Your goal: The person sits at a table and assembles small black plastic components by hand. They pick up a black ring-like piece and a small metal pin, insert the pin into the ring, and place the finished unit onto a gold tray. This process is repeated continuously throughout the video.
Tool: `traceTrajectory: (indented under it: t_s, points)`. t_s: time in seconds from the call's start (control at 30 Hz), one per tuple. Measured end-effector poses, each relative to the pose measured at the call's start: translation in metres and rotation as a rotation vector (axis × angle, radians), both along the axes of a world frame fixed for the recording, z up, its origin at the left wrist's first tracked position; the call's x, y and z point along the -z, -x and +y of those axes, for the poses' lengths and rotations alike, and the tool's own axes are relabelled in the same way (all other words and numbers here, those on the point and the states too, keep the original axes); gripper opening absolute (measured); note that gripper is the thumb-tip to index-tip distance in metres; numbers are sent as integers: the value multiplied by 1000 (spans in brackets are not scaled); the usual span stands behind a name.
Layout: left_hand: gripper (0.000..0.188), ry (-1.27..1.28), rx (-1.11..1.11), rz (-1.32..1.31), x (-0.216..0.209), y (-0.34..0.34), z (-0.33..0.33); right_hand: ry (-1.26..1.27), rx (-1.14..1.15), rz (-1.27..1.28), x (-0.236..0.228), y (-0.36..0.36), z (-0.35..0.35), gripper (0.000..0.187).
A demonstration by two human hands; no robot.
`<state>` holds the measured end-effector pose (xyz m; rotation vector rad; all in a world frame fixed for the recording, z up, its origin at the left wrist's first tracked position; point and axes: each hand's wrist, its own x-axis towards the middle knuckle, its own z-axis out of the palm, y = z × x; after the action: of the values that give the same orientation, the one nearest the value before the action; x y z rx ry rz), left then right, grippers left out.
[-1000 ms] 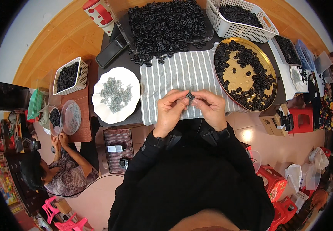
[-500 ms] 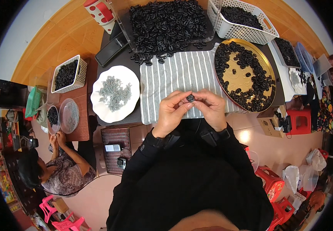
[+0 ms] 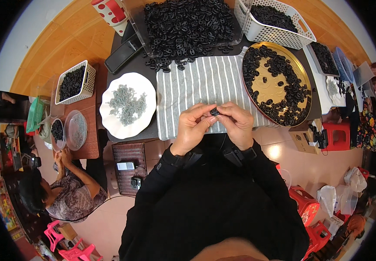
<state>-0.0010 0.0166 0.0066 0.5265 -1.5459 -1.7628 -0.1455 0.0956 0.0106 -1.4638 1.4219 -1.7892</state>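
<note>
A small black plastic cord lock [image 3: 214, 112] is pinched between the fingertips of both my hands, above the near part of a grey-and-white striped cloth [image 3: 196, 82]. My left hand [image 3: 191, 127] grips it from the left with thumb and forefinger. From the other side, my right hand [image 3: 240, 126] closes on it the same way; the fingers hide part of the piece. Left of the cloth, a white scalloped plate [image 3: 117, 130] holds many small metal springs [image 3: 127, 104]. A round gold tray [image 3: 273, 83] on the right carries scattered black pieces.
Behind the cloth a clear bin [image 3: 242, 30] is heaped with black oval pieces, some spilled in front. White perforated baskets [image 3: 279, 37] [image 3: 78, 92] hold more. A phone [image 3: 120, 58] lies near a polka-dot mug [image 3: 112, 15]. At the left table, another person [image 3: 72, 187] works with their hands.
The black piece has turned slightly between my fingertips, and my right fingers have shifted a little over it. The whole view has moved slightly.
</note>
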Motion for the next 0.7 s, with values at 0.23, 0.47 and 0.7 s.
traceTrajectory:
  t_s: [0.23, 0.47, 0.7]
  points:
    - [33, 25, -13, -50, 2, 0, 0, 12, 79, 140, -2, -2, -2, 20]
    - [31, 39, -24, -71, 1, 1, 0, 31, 88, 182, -3, -3, -3, 18]
    - [29, 11, -20, -82, -1, 4, 1, -12, 85, 134, -2, -4, -3, 15]
